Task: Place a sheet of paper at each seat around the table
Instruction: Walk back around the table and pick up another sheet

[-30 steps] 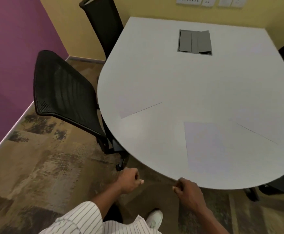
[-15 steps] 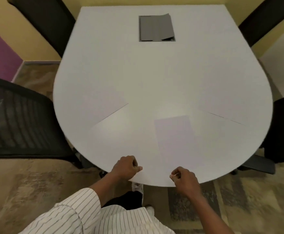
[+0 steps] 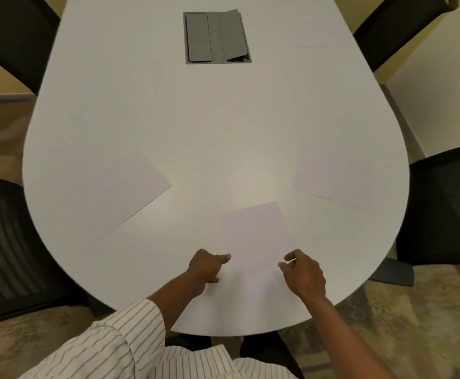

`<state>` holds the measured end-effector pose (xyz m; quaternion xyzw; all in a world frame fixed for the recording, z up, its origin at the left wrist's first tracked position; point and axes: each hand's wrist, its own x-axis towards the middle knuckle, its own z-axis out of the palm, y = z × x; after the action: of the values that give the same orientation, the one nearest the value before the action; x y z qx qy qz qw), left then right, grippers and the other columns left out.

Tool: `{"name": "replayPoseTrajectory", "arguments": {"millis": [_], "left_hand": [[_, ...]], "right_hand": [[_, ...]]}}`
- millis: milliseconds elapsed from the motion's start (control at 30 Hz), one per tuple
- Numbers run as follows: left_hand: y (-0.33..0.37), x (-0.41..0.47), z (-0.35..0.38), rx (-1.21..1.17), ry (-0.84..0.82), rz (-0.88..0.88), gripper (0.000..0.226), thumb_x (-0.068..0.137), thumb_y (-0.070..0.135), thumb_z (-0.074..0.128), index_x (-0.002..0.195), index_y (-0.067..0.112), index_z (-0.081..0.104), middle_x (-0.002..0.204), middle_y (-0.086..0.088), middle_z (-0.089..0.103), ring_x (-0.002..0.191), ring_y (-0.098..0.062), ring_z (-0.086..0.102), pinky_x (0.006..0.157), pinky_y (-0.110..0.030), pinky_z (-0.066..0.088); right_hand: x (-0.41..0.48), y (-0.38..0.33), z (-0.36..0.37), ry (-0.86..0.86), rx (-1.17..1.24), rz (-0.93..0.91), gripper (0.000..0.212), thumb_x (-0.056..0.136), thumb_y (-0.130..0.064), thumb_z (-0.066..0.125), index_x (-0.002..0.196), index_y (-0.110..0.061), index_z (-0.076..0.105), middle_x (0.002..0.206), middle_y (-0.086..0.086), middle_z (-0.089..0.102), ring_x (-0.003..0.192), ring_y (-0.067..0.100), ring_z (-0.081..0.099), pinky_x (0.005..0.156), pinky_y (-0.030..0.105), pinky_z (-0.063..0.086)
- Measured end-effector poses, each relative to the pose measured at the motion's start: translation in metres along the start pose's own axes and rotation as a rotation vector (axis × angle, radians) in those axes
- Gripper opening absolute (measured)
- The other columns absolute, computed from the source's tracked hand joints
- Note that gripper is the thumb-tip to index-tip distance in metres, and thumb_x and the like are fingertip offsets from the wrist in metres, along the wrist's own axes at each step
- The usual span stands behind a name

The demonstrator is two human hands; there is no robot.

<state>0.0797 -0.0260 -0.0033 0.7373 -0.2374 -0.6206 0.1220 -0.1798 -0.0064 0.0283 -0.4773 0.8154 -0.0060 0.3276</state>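
Note:
Three white sheets lie on the white table point(image 3: 223, 127). The left sheet point(image 3: 126, 187) faces the left chair, and the right sheet point(image 3: 335, 179) faces the right chair. The middle sheet point(image 3: 256, 236) lies flat at the near end in front of me. My left hand point(image 3: 207, 268) rests at its left edge with fingers curled and thumb pointing onto the paper. My right hand point(image 3: 304, 276) sits at its right edge, fingers curled and fingertips touching the paper. A faint sheet edge point(image 3: 312, 47) shows at the far right.
Black mesh chairs stand at the near left point(image 3: 7, 247) and near right point(image 3: 447, 206), with more chairs at the far left point(image 3: 13, 36) and far right point(image 3: 398, 26). A grey cable hatch point(image 3: 218, 36) is set into the table's middle. Patterned carpet surrounds the table.
My view has swung from the table's left side to its near end. Both hands rose from below the rim onto the tabletop, at the middle sheet's two edges.

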Motion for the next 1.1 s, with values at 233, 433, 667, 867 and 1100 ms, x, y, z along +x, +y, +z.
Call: {"name": "replayPoseTrajectory", "arguments": {"millis": [233,433,667,867,1100], "left_hand": [[0.02,0.011,0.033,-0.246,0.094,-0.093,0.084,0.089,0.042,0.083,0.151,0.002,0.042,0.153,-0.021,0.053,0.085,-0.023,0.056,0.08,-0.036,0.057],[0.035,0.003,0.067,-0.284,0.224,-0.121,0.083,0.095,0.037,0.078,0.157,0.0,0.038,0.153,-0.016,0.051,0.126,-0.036,0.061,0.099,-0.041,0.053],[0.038,0.008,0.087,-0.342,0.251,-0.138,0.083,0.089,0.034,0.084,0.15,-0.005,0.045,0.152,-0.024,0.056,0.14,-0.041,0.055,0.111,-0.046,0.049],[0.031,0.006,0.09,-0.224,0.207,-0.148,0.034,0.079,0.021,0.095,0.095,0.002,0.072,0.111,-0.026,0.075,0.1,-0.034,0.074,0.078,-0.04,0.06],[0.018,-0.019,0.093,0.053,0.183,0.081,0.022,0.088,0.013,0.086,0.109,0.013,0.082,0.1,-0.005,0.082,0.083,-0.025,0.081,0.072,-0.042,0.07]], "right_hand": [[0.064,0.003,-0.004,0.002,-0.028,0.001,0.06,0.095,-0.039,0.077,0.145,-0.012,0.056,0.139,0.017,0.063,0.13,0.038,0.061,0.105,0.049,0.052],[0.088,0.005,-0.004,-0.067,-0.032,0.038,0.072,0.091,-0.041,0.08,0.148,-0.009,0.05,0.143,0.02,0.056,0.134,0.041,0.056,0.108,0.053,0.048],[0.101,0.01,-0.005,-0.127,-0.02,-0.002,0.063,0.089,-0.039,0.081,0.138,-0.013,0.052,0.136,0.016,0.059,0.128,0.038,0.059,0.105,0.051,0.051],[0.115,0.022,-0.009,-0.17,0.068,0.005,0.05,0.086,-0.034,0.084,0.122,-0.018,0.053,0.124,0.009,0.066,0.117,0.033,0.065,0.096,0.044,0.053],[0.119,0.029,-0.01,-0.188,0.065,-0.052,0.036,0.087,-0.037,0.083,0.112,-0.024,0.061,0.114,0.002,0.071,0.109,0.027,0.067,0.088,0.037,0.05]]}}
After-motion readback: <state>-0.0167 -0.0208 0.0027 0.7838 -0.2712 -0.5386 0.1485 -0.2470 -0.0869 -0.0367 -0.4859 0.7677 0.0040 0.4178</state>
